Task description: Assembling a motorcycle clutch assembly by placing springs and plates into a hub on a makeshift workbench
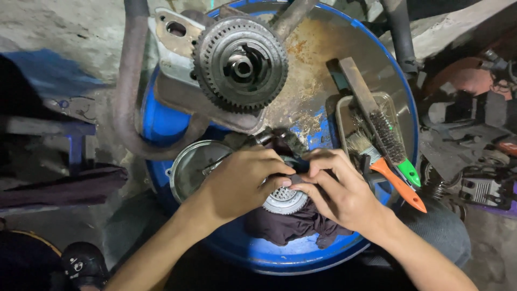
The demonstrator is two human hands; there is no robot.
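Steel, likely heavy and stiff, the perforated disc (pixel 284 199) sits on a dark rag (pixel 291 226), both hands' (pixel 239 180) (pixel 339 188) fingers clamped at its rim.

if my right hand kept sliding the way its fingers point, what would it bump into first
Probably the left hand: the right hand points up-left across the perforated metal disc, and their fingers nearly meet there.

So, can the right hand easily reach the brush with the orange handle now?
Probably yes: the right hand lies just beside the orange-handled brush, with nothing between them, though its fingers are busy on the round metal part.
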